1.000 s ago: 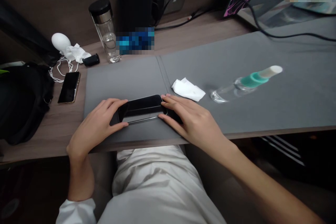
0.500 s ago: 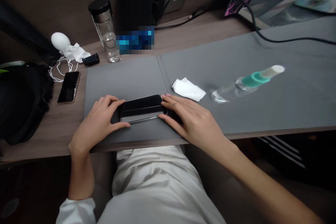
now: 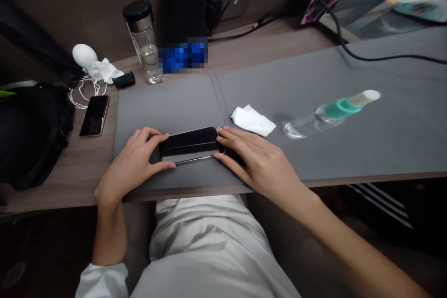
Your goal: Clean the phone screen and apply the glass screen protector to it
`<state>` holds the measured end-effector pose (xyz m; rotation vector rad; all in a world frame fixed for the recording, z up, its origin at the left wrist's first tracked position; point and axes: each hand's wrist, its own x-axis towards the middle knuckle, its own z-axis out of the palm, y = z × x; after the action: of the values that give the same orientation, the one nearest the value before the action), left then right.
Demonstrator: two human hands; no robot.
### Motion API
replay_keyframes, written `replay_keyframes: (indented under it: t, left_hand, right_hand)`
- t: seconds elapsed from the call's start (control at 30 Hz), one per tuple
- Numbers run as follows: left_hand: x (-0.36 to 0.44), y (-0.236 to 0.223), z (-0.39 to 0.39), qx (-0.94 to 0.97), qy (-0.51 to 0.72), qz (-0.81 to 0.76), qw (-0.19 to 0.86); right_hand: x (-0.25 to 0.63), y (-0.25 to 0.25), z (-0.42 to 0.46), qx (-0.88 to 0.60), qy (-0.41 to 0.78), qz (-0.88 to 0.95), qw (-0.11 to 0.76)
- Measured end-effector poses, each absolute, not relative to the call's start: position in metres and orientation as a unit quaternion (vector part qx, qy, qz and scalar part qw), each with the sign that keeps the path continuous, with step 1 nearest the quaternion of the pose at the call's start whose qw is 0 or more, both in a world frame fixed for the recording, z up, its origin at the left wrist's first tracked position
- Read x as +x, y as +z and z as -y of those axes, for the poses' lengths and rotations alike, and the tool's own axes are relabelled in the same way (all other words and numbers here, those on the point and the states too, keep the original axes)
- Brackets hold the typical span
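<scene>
A black smartphone (image 3: 192,143) with a shiny, reflecting screen lies face up on the grey desk mat (image 3: 167,98), close to the desk's front edge. My left hand (image 3: 136,163) grips its left end, thumb on the near edge and fingers at the far one. Its right end sits between the thumb and fingers of my right hand (image 3: 258,158), which hides that end. Just beyond my right hand rests a folded white tissue (image 3: 253,121). Right of the tissue, a clear spray bottle (image 3: 324,114) with a green collar and white cap stands on the mat.
Along the back are a glass water bottle (image 3: 148,51), a dark device (image 3: 183,0) and a black cable (image 3: 335,18). To the left lie a second phone (image 3: 95,115), a black case (image 3: 124,80), a white rounded object (image 3: 84,56) and a black bag (image 3: 31,135).
My left hand has shifted slightly along the phone, its thumb a little further right. My right hand keeps its grip. The whole view has moved slightly.
</scene>
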<state>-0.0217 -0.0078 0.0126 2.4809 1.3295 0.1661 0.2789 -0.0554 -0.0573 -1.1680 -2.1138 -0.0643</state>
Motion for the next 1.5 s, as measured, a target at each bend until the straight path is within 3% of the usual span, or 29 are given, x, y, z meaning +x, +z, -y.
replay_keyframes:
  t: [0.7,1.0,1.23,1.37,1.5]
  left_hand:
    - [-0.024,0.009,0.005,0.865,0.057,-0.466,0.180]
    - [-0.025,0.006,0.006,0.858,0.067,-0.471,0.192]
    - [-0.025,0.005,0.005,0.861,0.069,-0.468,0.189]
    - [-0.024,0.006,0.005,0.861,0.066,-0.468,0.188]
    - [-0.024,0.006,0.005,0.861,0.070,-0.468,0.188]
  right_hand:
    - [0.288,-0.053,0.053,-0.518,-0.022,0.767,0.378]
    - [0.306,-0.067,0.044,-0.606,-0.048,0.735,0.300]
    - [0.309,-0.065,0.042,-0.559,-0.141,0.744,0.338]
    - [0.291,-0.050,0.055,-0.492,-0.133,0.769,0.386]
    - [0.272,-0.038,0.066,-0.429,-0.093,0.834,0.334]
